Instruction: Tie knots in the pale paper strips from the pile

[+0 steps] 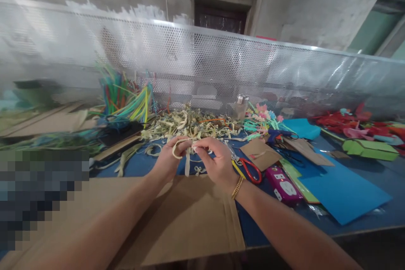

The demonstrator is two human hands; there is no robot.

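Both my hands meet above the far edge of a brown cardboard sheet [190,219]. My left hand [171,158] is closed on a pale, cream-coloured strip [175,152], which curls into a loop around its fingers. Close beside it, my right hand [217,158] pinches the same strip with thumb and fingertips. One end of the strip seems to hang down between the hands. Just beyond them lies a heap of pale green and cream strips [183,124]. Red-handled scissors [251,171] rest to the right of my right wrist.
A purple power socket [284,185], blue sheets [344,196] and a green folded box [370,149] lie to the right. Coloured pipe-cleaner-like stems [126,99] stand at the back left. A perforated metal screen [221,57] borders the table's far side. Red pieces [344,122] are piled far right.
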